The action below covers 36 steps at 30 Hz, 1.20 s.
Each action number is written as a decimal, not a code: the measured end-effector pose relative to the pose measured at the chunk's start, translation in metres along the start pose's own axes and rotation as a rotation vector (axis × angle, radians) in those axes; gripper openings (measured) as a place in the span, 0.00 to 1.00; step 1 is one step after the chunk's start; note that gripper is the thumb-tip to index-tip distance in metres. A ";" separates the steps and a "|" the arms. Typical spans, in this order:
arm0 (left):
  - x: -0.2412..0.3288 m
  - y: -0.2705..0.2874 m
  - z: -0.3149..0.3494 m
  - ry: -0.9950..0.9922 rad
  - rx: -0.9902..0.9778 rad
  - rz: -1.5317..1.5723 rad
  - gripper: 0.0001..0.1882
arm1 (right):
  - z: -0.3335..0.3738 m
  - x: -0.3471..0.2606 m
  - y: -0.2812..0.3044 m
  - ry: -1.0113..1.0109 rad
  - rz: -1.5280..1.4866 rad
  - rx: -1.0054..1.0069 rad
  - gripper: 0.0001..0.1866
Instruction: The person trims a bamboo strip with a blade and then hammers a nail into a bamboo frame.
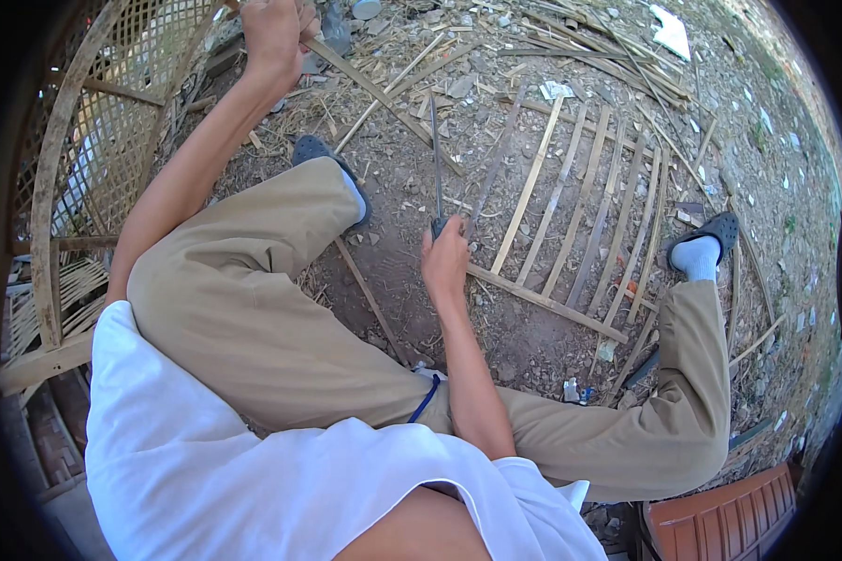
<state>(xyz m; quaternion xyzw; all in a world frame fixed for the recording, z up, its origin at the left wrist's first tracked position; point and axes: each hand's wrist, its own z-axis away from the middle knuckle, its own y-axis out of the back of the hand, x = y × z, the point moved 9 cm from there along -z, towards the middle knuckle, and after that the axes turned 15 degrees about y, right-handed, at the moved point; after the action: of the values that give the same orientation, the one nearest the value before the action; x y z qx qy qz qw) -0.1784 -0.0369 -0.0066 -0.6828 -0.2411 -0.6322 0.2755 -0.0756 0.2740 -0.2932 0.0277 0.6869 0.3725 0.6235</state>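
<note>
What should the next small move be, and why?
Perhaps steady the wooden strip with the left hand, which appears to grip its upper part, before the right hand moves the long tool: strip and tool cross in this view, contact unclear.

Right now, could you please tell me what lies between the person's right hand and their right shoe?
In the head view, a slatted wooden frame lies between the right hand and the right shoe.

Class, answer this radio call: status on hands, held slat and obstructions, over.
Left hand closed on wooden slat. Right hand gripping thin dark tool. Thin stick crosses the slat in view; slatted frame on the ground, between the feet.
</note>
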 end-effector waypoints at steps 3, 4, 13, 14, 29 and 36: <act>-0.010 0.001 -0.009 0.078 0.019 0.035 0.30 | 0.010 0.053 0.005 -0.103 0.022 0.046 0.17; -0.014 0.006 -0.010 0.096 0.031 0.047 0.29 | 0.010 0.057 0.005 -0.126 -0.006 0.014 0.16; -0.011 0.005 -0.002 0.060 0.044 0.046 0.27 | 0.013 0.068 0.008 -0.104 0.029 0.013 0.17; -0.010 0.000 0.000 0.056 0.043 0.029 0.27 | 0.008 0.061 0.009 -0.111 0.002 0.011 0.17; 0.019 -0.008 0.005 -0.041 -0.016 0.006 0.30 | 0.030 0.064 -0.009 -0.128 0.012 -0.099 0.17; 0.056 -0.012 0.003 -0.084 -0.097 -0.001 0.30 | 0.014 0.033 -0.016 -0.089 -0.053 -0.092 0.19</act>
<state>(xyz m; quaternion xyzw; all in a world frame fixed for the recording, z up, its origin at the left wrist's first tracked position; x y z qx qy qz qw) -0.1795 -0.0268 0.0495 -0.7211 -0.2221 -0.6141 0.2315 -0.0636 0.2856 -0.3288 -0.0024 0.6410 0.3852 0.6638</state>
